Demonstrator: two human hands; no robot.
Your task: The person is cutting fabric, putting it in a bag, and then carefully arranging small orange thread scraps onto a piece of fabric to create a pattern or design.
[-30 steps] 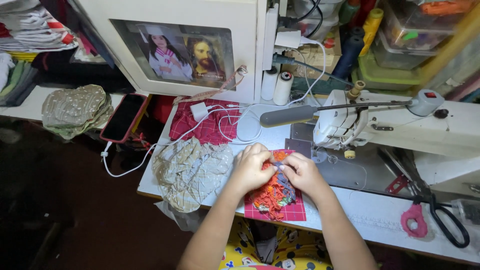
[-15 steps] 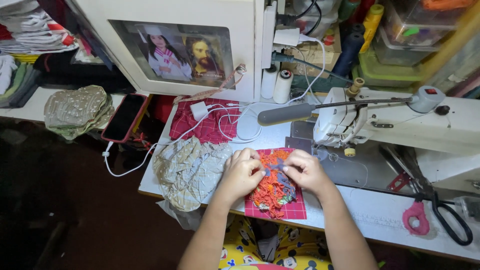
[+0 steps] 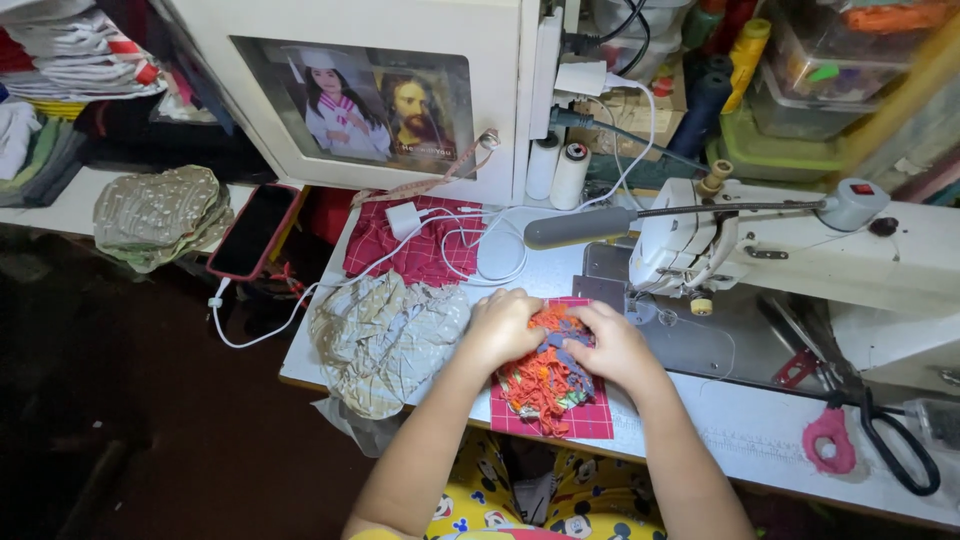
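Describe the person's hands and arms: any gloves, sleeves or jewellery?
Both the left hand and the right hand are bare: no gloves, rings, watch or bracelets show. The forearms are uncovered right down to the frame's lower edge, with no sleeves in view. Nails look short and unpainted.

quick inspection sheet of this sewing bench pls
surface: white table, crowded
job's things: orange scrap pile on red checked square
clutter: grey fabric pieces, red cloth, scissors, thread spools
grippers: left hand and right hand pressing the scraps
cables: white charger cable runs to phone
surroundings: sewing machine, cabinet, folded cloth stacks
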